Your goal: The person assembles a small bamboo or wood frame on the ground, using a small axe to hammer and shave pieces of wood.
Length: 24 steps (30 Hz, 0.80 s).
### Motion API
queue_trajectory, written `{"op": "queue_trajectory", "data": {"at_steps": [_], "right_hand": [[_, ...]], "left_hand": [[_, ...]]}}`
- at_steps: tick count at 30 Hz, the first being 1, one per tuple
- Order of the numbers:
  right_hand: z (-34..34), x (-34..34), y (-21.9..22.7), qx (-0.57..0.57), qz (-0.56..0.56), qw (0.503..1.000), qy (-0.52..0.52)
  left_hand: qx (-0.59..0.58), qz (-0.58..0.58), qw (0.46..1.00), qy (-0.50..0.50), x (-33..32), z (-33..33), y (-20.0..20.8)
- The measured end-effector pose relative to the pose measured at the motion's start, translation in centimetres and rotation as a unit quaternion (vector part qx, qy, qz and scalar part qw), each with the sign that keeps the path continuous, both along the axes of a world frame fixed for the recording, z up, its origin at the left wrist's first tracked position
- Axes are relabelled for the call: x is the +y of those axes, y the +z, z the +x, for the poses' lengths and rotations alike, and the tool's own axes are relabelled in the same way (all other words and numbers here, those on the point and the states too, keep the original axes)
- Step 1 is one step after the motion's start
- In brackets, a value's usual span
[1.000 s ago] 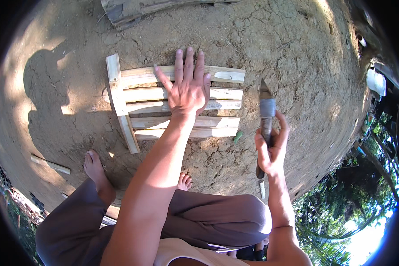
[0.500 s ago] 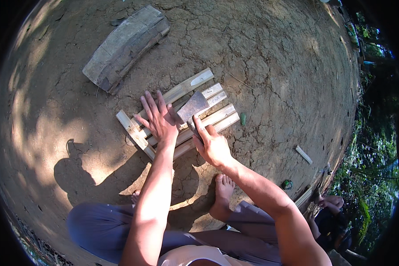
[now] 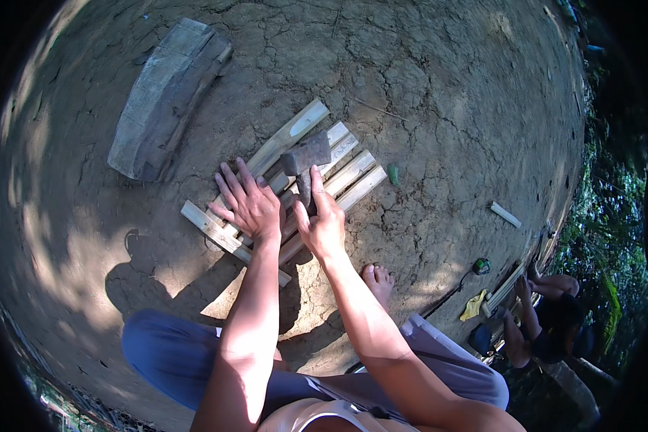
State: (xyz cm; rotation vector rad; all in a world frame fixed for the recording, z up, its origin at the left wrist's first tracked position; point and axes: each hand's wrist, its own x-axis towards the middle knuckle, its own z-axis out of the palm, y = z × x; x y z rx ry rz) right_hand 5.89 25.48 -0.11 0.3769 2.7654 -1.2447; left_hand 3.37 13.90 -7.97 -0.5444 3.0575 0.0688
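Several pale wooden slats point(image 3: 356, 175) lie side by side on the ground, with a crosswise wooden strip point(image 3: 216, 232) at their lower left end. My left hand point(image 3: 253, 207) rests on them, palm down, fingers spread. In my right hand point(image 3: 322, 223) is a hatchet point(image 3: 310, 152) with a broad, worn metal head. My fingers wrap its short dark handle, the index finger stretched along toward the head. The head is over the middle slats; whether it touches them I cannot tell.
A thick block of wood point(image 3: 167, 97) lies at the far left on cracked bare earth. To the right are a green leaf point(image 3: 394, 174), a short pale stick point(image 3: 506, 214), a small green object point(image 3: 481, 266) and a yellow cloth point(image 3: 473, 305). Another person point(image 3: 547, 317) sits at the lower right.
My right hand has moved left, and the hatchet head has turned and shifted a little up and left. My left hand stays on the slats. The view has turned slightly, showing more of the other person.
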Motion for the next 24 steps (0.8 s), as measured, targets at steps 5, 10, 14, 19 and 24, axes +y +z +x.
{"op": "queue_trajectory", "data": {"at_steps": [5, 10, 14, 19, 24], "right_hand": [[-0.2, 1.7, -0.2, 0.040, -0.098, 0.992, -0.072], [-0.9, 1.6, 0.8, -0.110, 0.082, 0.989, 0.049], [-0.7, 5.7, 0.8, -0.036, -0.054, 0.996, 0.063], [-2.3, 9.9, 2.2, -0.107, -0.154, 0.980, 0.064], [-2.5, 12.1, 2.0, -0.190, -0.306, 0.933, -0.022]], "left_hand": [[0.000, -0.027, 1.000, -0.004, 0.4, -0.3, 0.0], [-0.014, 0.033, 0.999, 0.005, 0.6, -0.7, 1.1], [-0.031, 0.031, 0.999, -0.001, 0.7, -0.6, 1.5], [-0.015, 0.031, 0.999, -0.002, 0.1, -0.6, 1.0], [-0.023, 0.042, 0.999, 0.009, 0.6, -0.4, 0.8]]}}
